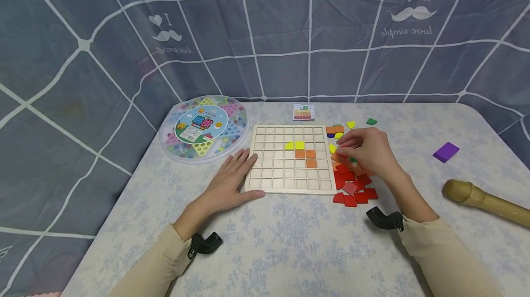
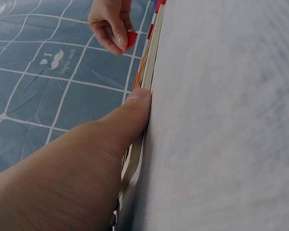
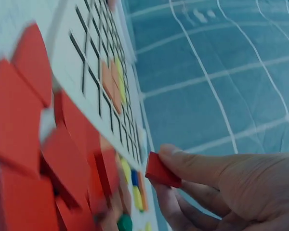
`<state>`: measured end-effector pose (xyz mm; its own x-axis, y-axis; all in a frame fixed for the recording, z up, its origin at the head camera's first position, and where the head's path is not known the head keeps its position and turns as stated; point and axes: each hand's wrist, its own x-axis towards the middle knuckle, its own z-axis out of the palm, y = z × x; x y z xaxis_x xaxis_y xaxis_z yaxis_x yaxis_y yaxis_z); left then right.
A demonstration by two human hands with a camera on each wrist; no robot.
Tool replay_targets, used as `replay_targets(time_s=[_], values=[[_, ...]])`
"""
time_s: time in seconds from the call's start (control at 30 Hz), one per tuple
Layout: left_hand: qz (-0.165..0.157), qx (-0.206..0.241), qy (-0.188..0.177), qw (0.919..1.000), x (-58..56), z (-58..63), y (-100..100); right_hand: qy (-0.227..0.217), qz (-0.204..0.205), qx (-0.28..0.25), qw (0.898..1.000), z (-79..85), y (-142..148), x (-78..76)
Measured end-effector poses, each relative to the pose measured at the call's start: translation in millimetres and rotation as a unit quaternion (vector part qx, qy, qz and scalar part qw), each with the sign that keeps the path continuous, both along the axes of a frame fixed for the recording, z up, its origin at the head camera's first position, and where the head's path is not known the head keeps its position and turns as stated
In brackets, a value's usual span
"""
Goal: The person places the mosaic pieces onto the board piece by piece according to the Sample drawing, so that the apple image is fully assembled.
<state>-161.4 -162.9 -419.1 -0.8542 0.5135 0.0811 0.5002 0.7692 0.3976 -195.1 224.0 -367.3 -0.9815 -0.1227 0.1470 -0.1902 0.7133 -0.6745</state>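
Tabletop (image 1: 290, 241): red tile (image 3: 162, 171) in right hand (image 1: 370, 150)

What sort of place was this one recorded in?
Probably an indoor play or recording corner: a floral-patterned table with a printed blue-grey curtain hanging behind it, and a gridded board and colored tiles laid out on top.

A plain beige fabric left sleeve (image 1: 151, 264) and a matching right sleeve (image 1: 449, 260) both end at the wrist, the left creased near its cuff. At each cuff sits a smooth, curved wrist-worn piece in black: left mount (image 1: 210, 243), right mount (image 1: 383, 218). Both hands are bare, ungloved.
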Motion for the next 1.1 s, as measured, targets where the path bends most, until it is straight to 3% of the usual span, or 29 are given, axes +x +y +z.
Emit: replay_targets(time_s=[0.23,0.53,1.1], values=[[0.001,0.003,0.001,1.0,1.0,0.7,-0.2,-0.018,0.061,-0.008,0.998,-6.3,-25.6,4.3],[0.001,0.0,-0.001,1.0,1.3,3.3,0.8,-0.044,0.169,0.009,0.985,-12.7,-43.7,8.8],[-0.003,0.001,0.0,1.0,1.0,3.9,0.2,-0.043,0.167,0.016,0.985,-9.3,-49.3,10.7]])
